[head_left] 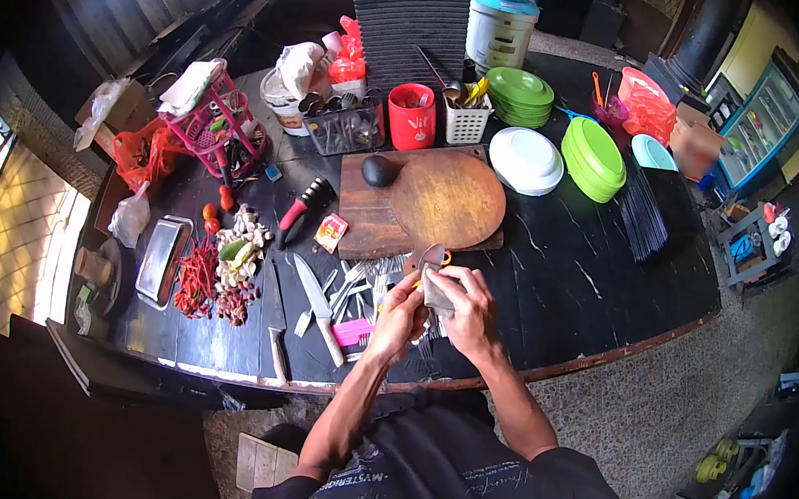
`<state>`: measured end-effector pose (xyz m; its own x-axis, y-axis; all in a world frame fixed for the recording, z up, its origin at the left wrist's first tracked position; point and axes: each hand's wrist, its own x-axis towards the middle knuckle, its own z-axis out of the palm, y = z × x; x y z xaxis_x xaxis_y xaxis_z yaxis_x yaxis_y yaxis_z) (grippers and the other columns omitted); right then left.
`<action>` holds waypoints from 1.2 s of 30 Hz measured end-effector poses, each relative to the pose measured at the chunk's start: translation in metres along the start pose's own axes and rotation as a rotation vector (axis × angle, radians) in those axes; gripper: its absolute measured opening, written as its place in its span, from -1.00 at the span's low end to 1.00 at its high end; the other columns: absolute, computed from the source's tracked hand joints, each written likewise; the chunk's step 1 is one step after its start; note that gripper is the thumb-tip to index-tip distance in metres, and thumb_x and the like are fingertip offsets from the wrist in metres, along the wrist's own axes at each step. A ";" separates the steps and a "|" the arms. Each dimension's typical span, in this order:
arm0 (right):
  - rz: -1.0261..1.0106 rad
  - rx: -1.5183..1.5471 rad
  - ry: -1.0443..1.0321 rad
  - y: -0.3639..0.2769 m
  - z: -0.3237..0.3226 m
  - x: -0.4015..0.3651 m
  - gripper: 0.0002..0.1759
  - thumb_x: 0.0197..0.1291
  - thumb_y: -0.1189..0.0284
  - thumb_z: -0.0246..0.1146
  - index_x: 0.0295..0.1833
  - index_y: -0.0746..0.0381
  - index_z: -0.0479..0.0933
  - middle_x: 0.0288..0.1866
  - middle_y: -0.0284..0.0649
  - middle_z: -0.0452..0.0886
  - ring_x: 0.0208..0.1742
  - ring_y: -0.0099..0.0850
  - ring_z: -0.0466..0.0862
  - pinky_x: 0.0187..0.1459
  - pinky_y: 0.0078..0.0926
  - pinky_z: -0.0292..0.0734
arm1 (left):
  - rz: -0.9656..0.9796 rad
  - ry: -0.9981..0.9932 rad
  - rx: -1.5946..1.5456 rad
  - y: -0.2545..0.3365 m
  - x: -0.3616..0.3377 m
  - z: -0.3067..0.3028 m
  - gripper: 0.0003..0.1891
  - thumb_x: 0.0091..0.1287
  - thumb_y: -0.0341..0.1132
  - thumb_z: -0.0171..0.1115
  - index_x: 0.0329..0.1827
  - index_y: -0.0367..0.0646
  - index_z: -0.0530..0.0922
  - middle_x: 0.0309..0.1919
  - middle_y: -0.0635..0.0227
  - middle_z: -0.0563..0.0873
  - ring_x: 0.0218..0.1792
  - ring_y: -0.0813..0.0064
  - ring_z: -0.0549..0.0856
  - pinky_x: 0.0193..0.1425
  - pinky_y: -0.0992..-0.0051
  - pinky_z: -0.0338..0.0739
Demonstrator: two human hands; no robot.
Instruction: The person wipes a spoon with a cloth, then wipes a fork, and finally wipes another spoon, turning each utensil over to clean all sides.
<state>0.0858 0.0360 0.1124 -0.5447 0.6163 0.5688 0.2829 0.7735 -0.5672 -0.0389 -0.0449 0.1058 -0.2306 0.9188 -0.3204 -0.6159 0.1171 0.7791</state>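
Observation:
My right hand (pixel 468 307) is closed around a crumpled grey cloth (pixel 438 297) over the front of the table. Close beside it, my left hand (pixel 398 315) pinches a small utensil whose kind I cannot tell. A dark rounded end (pixel 432 256) and a bit of yellow show above the fingers; the cloth covers the rest. Loose forks and spoons (pixel 352 281) lie in a heap under and left of my hands, with a pink piece (pixel 353 331) among them. Left of the heap are a broad knife (pixel 317 304) and a narrower dark knife (pixel 276 320).
A round wooden board (pixel 450 202) rests on a rectangular one (pixel 359 223), beside a black avocado-like object (pixel 378 170). Chillies (pixel 197 276) and garlic (pixel 243 237) lie left, near a metal tray (pixel 163 261). Behind stand a red tub (pixel 411 128), white basket (pixel 468 124) and green plates (pixel 520 95).

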 end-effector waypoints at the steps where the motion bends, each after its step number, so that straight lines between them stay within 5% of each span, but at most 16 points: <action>1: -0.001 0.000 -0.001 0.001 -0.001 -0.001 -0.49 -0.12 0.66 0.38 0.06 0.18 0.69 -0.05 -0.26 0.65 -0.08 -0.19 0.63 -0.05 -0.29 0.58 | 0.000 0.001 -0.001 -0.001 0.000 -0.002 -0.72 0.57 -0.33 -0.01 0.28 -0.10 0.44 -0.62 0.69 0.33 -0.72 0.81 0.21 -0.73 0.70 0.05; 8: 0.056 0.013 -0.045 0.015 -0.012 0.001 -0.42 -0.14 0.68 0.39 0.13 0.17 0.68 -0.03 -0.25 0.63 -0.04 -0.18 0.61 0.00 -0.28 0.58 | -0.068 0.051 0.001 -0.012 0.000 -0.013 -0.90 0.58 -0.34 -0.01 0.04 -0.08 0.44 -0.62 0.68 0.25 -0.71 0.81 0.20 -0.73 0.67 0.01; 14: 0.034 -0.034 0.043 0.005 -0.005 0.011 -0.34 -0.10 0.66 0.41 0.26 0.20 0.60 0.00 -0.22 0.61 -0.04 -0.16 0.59 -0.01 -0.26 0.56 | -0.028 -0.003 0.047 -0.008 -0.004 -0.003 -0.83 0.60 -0.31 -0.04 0.15 -0.07 0.43 -0.62 0.67 0.24 -0.71 0.78 0.18 -0.72 0.67 0.03; 20: -0.035 -0.057 -0.053 -0.003 -0.002 0.006 -0.39 -0.14 0.68 0.40 0.16 0.17 0.66 -0.03 -0.30 0.61 -0.08 -0.22 0.60 -0.09 -0.28 0.61 | 0.042 -0.012 0.128 -0.010 0.000 -0.011 -0.60 0.57 -0.38 -0.09 0.43 -0.13 0.37 -0.64 0.68 0.29 -0.74 0.80 0.20 -0.71 0.68 0.05; 29: 0.008 0.092 -0.274 0.009 -0.016 0.000 -0.49 -0.14 0.66 0.37 0.03 0.12 0.72 -0.09 -0.30 0.64 -0.04 -0.24 0.62 0.00 -0.29 0.59 | -0.049 0.047 0.078 -0.018 -0.004 -0.030 -0.75 0.55 -0.36 -0.03 0.19 -0.17 0.48 -0.63 0.63 0.40 -0.74 0.80 0.24 -0.72 0.68 0.06; 33: 0.188 0.402 -0.002 0.026 -0.003 -0.001 -0.54 -0.06 0.68 0.33 0.05 0.19 0.70 -0.13 -0.20 0.65 -0.06 -0.26 0.70 -0.01 -0.43 0.59 | -0.054 0.040 0.147 -0.012 -0.013 -0.027 -0.75 0.58 -0.29 0.00 0.09 -0.19 0.59 -0.60 0.56 0.47 -0.74 0.78 0.27 -0.70 0.66 0.06; 34: 0.210 0.497 0.089 0.028 0.003 0.002 -0.63 0.10 0.66 0.32 0.07 0.27 0.67 -0.11 -0.21 0.68 -0.05 -0.37 0.70 -0.02 -0.47 0.57 | -0.030 0.040 0.237 -0.019 -0.009 -0.031 -0.72 0.60 -0.24 -0.01 0.04 -0.20 0.63 -0.60 0.54 0.47 -0.74 0.76 0.27 -0.68 0.64 0.08; 36: 0.339 0.629 0.079 0.019 0.009 0.005 -0.68 0.17 0.64 0.31 0.07 0.30 0.65 -0.10 -0.22 0.69 -0.05 -0.43 0.69 -0.02 -0.48 0.57 | -0.014 0.016 0.309 -0.022 -0.009 -0.029 -0.71 0.61 -0.24 -0.04 0.05 -0.19 0.63 -0.63 0.55 0.46 -0.73 0.75 0.29 -0.67 0.64 0.11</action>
<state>0.0816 0.0520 0.0990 -0.4417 0.8348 0.3287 -0.0949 0.3209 -0.9424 -0.0450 -0.0665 0.0764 -0.2377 0.9104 -0.3387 -0.3611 0.2409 0.9009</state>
